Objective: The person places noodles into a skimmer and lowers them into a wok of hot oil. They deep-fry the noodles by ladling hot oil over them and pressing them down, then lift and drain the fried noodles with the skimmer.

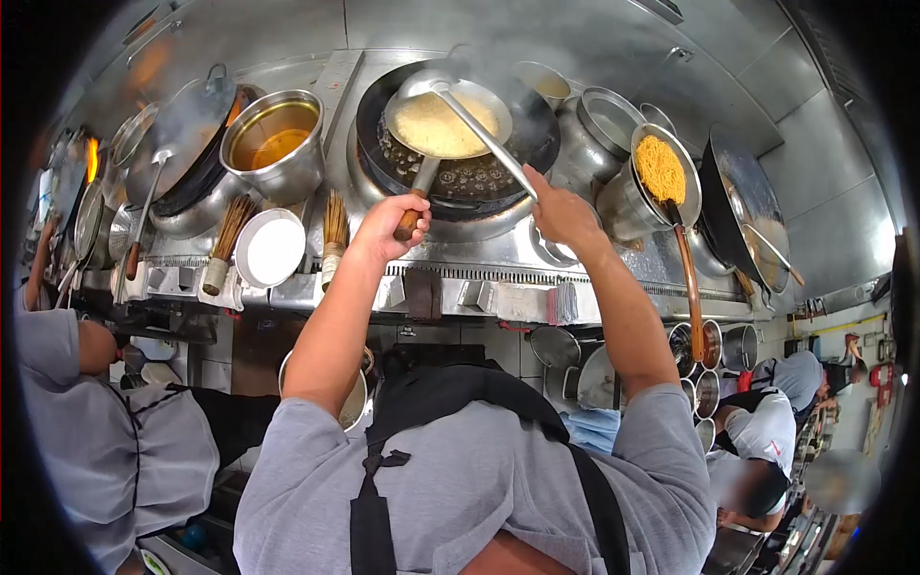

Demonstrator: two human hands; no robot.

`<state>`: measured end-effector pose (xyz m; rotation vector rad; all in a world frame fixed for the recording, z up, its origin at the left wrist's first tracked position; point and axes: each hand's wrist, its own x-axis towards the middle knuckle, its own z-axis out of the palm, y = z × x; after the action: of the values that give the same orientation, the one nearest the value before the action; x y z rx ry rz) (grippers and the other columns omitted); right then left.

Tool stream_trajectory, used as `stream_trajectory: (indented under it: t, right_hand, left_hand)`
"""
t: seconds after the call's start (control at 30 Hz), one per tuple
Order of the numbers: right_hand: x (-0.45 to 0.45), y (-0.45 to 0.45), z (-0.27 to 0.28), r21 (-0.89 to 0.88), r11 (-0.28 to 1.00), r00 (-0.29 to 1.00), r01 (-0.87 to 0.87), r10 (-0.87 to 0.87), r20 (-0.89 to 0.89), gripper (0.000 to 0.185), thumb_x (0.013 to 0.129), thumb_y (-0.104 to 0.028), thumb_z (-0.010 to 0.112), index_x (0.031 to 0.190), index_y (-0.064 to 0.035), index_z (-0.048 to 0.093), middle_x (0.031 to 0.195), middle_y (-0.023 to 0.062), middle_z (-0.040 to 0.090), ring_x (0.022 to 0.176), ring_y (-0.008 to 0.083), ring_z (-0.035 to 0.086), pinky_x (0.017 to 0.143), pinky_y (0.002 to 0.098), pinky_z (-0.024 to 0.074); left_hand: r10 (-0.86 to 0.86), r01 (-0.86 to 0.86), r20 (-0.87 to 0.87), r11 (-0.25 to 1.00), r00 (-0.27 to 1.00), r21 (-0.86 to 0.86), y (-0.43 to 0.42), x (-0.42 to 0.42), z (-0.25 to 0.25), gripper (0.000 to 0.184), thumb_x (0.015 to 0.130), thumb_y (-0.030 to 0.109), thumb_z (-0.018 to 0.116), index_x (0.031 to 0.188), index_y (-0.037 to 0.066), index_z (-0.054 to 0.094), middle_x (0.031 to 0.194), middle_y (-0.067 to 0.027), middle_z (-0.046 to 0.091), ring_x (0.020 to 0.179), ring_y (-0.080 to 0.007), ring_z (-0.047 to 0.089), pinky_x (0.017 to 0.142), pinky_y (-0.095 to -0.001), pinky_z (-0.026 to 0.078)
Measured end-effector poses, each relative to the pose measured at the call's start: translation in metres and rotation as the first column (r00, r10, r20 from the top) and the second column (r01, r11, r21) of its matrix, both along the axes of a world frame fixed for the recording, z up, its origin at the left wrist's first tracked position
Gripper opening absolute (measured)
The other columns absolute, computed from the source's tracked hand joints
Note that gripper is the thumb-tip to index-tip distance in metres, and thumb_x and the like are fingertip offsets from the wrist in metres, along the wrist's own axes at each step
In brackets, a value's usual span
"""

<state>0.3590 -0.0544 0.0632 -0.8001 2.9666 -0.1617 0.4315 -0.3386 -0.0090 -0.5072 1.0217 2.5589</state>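
My left hand [395, 226] is closed around the wooden handle of a metal strainer [425, 176]. Pale yellow food [447, 126] fills the strainer, held over a black wok [539, 134] of dark, bubbling liquid. In my right hand [565, 217] is the long handle of a metal ladle [479, 132]. The ladle reaches across the strainer, its bowl at the strainer's far left rim; whether it touches the food I cannot tell. Steam rises behind the wok.
Left of the wok stand a pot of amber liquid [278, 146], a white bowl [270, 249] and two bamboo brushes [228, 241]. To the right, yellow noodles [660, 171] sit in a strainer over a pot [623, 206]. Co-workers stand on both sides.
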Motion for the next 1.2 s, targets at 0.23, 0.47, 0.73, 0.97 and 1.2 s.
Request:
stream_trajectory:
  t: [0.23, 0.47, 0.73, 0.97, 1.2]
  right_hand:
    - [0.020, 0.034, -0.001, 0.100, 0.995, 0.999, -0.007, 0.012, -0.047, 0.062, 0.087, -0.007, 0.045, 0.147, -0.0166, 0.031, 0.103, 0.0241, 0.065, 0.089, 0.0405, 0.065, 0.079, 0.0508, 0.0507]
    - [0.005, 0.019, -0.026, 0.018, 0.997, 0.989, -0.073, 0.075, -0.130, 0.065, 0.087, -0.008, 0.047, 0.148, -0.0170, 0.028, 0.100, 0.0230, 0.064, 0.085, 0.0413, 0.065, 0.076, 0.0516, 0.0511]
    - [0.019, 0.035, -0.019, 0.034, 0.999, 0.996, -0.016, 0.018, -0.085, 0.065, 0.085, -0.008, 0.051, 0.147, -0.0170, 0.032, 0.098, 0.0221, 0.064, 0.084, 0.0403, 0.066, 0.076, 0.0514, 0.0517]
    - [0.032, 0.068, -0.028, 0.058, 0.998, 0.993, -0.036, 0.042, -0.112, 0.067, 0.084, -0.008, 0.052, 0.147, -0.0228, 0.032, 0.096, 0.0209, 0.063, 0.082, 0.0403, 0.065, 0.073, 0.0519, 0.0514]
    - [0.064, 0.074, -0.025, -0.245, 0.963, 0.991, 0.115, -0.096, 0.087, 0.069, 0.085, -0.008, 0.059, 0.147, -0.0197, 0.031, 0.101, 0.0237, 0.063, 0.082, 0.0363, 0.063, 0.077, 0.0431, 0.0510]
  left_hand:
    - [0.005, -0.005, 0.004, 1.000, 1.000, -0.012, 0.000, 0.000, 0.000, 0.010, 0.081, 0.005, 0.061, 0.084, 0.005, 0.051, 0.069, -0.0056, 0.055, 0.055, -0.0126, 0.053, 0.042, -0.0221, 0.043]
    - [-0.014, 0.015, 0.017, 1.000, 1.000, -0.026, 0.000, -0.001, 0.004, 0.011, 0.080, 0.005, 0.061, 0.082, 0.006, 0.051, 0.069, -0.0056, 0.055, 0.054, -0.0126, 0.052, 0.042, -0.0227, 0.042]
    - [-0.010, 0.011, 0.018, 0.999, 1.000, -0.053, 0.000, -0.002, 0.004, 0.009, 0.080, 0.004, 0.061, 0.081, 0.007, 0.052, 0.069, -0.0053, 0.055, 0.054, -0.0122, 0.052, 0.041, -0.0223, 0.041]
    - [-0.013, 0.014, 0.007, 0.998, 1.000, -0.058, 0.000, -0.002, 0.006, 0.009, 0.081, 0.005, 0.060, 0.084, 0.006, 0.052, 0.069, -0.0055, 0.055, 0.054, -0.0123, 0.053, 0.041, -0.0218, 0.042]
    - [-0.042, 0.042, 0.020, 0.999, 0.999, -0.027, -0.002, -0.004, 0.004, 0.016, 0.082, 0.003, 0.059, 0.093, 0.007, 0.049, 0.075, -0.0072, 0.055, 0.056, -0.0116, 0.051, 0.041, -0.0206, 0.041]
